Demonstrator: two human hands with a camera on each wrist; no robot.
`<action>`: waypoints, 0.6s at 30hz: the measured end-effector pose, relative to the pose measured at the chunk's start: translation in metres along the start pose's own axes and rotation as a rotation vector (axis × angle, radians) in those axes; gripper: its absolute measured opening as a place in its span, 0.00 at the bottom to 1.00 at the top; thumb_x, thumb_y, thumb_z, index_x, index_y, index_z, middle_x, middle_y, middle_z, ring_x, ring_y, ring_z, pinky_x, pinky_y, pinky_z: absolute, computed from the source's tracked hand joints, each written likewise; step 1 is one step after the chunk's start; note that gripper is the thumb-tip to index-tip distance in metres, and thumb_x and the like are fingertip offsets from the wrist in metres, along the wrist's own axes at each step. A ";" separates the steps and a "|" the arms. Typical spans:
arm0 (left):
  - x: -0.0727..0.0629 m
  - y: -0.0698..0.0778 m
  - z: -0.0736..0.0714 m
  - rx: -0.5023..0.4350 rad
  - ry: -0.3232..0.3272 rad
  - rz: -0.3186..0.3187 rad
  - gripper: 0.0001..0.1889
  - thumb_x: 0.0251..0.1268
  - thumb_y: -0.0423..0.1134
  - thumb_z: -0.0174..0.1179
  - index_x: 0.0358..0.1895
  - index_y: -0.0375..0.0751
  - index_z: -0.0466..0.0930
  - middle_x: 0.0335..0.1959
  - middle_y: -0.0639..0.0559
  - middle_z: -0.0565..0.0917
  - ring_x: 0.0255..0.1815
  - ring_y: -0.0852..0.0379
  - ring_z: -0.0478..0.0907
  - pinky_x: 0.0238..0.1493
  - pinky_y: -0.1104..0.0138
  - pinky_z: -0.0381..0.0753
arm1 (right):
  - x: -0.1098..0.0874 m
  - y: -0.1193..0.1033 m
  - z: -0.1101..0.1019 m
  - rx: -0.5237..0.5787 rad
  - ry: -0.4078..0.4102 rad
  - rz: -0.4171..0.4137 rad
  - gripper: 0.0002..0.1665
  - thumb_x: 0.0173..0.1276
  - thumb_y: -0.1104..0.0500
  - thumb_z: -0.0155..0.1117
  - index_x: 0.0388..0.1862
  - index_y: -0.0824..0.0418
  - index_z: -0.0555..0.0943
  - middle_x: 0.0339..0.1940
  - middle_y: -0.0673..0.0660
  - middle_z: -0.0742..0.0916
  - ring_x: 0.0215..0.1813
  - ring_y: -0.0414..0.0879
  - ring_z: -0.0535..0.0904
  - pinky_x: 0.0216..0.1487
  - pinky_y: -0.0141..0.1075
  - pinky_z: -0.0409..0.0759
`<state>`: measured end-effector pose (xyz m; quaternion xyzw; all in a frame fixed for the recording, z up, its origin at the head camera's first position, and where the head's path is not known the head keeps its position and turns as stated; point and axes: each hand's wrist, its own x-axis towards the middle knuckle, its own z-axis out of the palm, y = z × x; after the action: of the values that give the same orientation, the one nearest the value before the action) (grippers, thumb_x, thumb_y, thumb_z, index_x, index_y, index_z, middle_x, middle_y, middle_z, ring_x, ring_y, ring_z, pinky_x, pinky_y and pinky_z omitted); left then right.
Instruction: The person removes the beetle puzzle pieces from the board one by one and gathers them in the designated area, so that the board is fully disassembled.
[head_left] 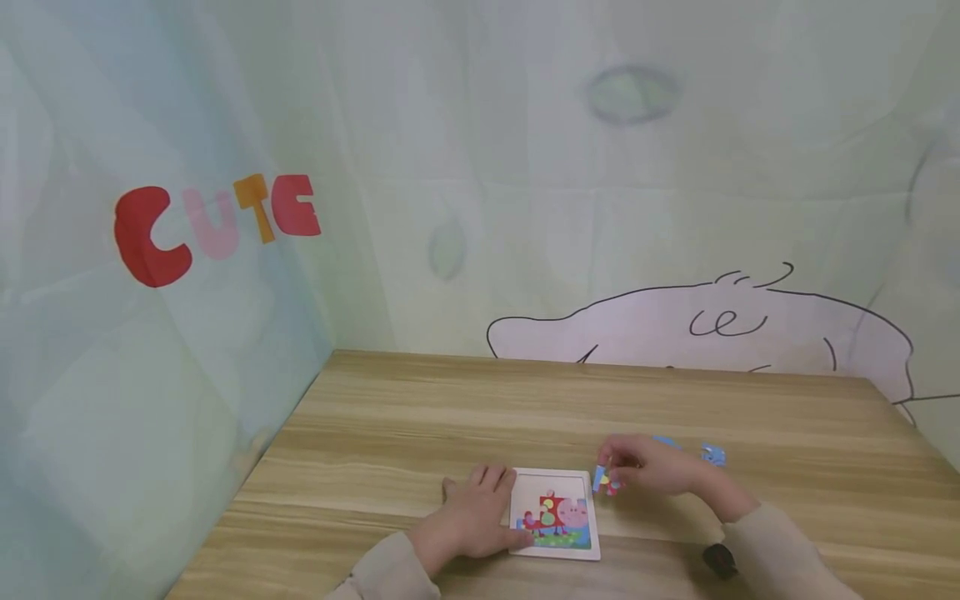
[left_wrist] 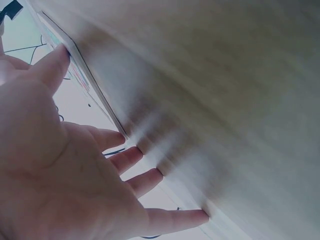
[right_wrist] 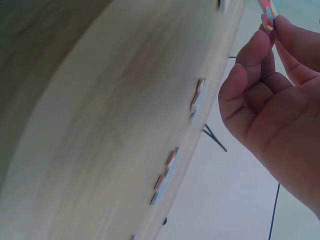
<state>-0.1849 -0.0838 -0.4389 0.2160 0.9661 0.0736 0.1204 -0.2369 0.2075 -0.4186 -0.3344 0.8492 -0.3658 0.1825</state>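
A square puzzle board (head_left: 596,537) with a pale rim lies on the table, its lower part filled with joined pieces (head_left: 557,517) showing a pink cartoon pig in red. My left hand (head_left: 474,515) rests at the board's left side, thumb over the lower left rim. Its straight fingers touch the tabletop and the board's edge in the left wrist view. Just beyond the right rim, my right hand (head_left: 660,467) pinches a colourful jigsaw piece (head_left: 599,478) between thumb and fingers. The right wrist view shows that piece (right_wrist: 270,12) edge-on, mostly out of frame.
Loose blue-edged jigsaw pieces lie behind the right hand, one (head_left: 713,454) to its right and another (head_left: 666,442) partly hidden by it. A small black object (head_left: 720,560) sits beside the right sleeve. Printed cloth (head_left: 420,250) hangs behind and left of the wooden table (head_left: 390,425).
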 end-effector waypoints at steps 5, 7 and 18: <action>0.000 0.000 0.000 -0.006 -0.004 0.000 0.49 0.55 0.71 0.55 0.73 0.39 0.60 0.72 0.43 0.63 0.72 0.40 0.57 0.56 0.27 0.58 | -0.009 0.008 -0.001 0.023 -0.009 -0.012 0.05 0.72 0.63 0.56 0.44 0.63 0.75 0.32 0.49 0.82 0.35 0.37 0.77 0.37 0.32 0.78; 0.000 0.000 0.000 -0.011 -0.007 0.001 0.49 0.56 0.71 0.56 0.73 0.39 0.60 0.72 0.43 0.63 0.72 0.40 0.57 0.55 0.27 0.58 | -0.011 0.011 -0.001 0.025 -0.005 0.000 0.06 0.72 0.63 0.56 0.44 0.64 0.75 0.33 0.49 0.82 0.35 0.37 0.77 0.37 0.32 0.78; -0.001 0.000 -0.001 -0.012 -0.008 0.001 0.48 0.56 0.70 0.56 0.73 0.39 0.60 0.72 0.44 0.62 0.72 0.40 0.57 0.56 0.27 0.57 | -0.018 0.020 -0.002 0.041 -0.001 0.083 0.06 0.71 0.63 0.57 0.44 0.63 0.74 0.32 0.50 0.82 0.34 0.37 0.75 0.36 0.30 0.75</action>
<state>-0.1846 -0.0841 -0.4374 0.2159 0.9651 0.0784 0.1256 -0.2336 0.2311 -0.4309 -0.2952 0.8547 -0.3748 0.2047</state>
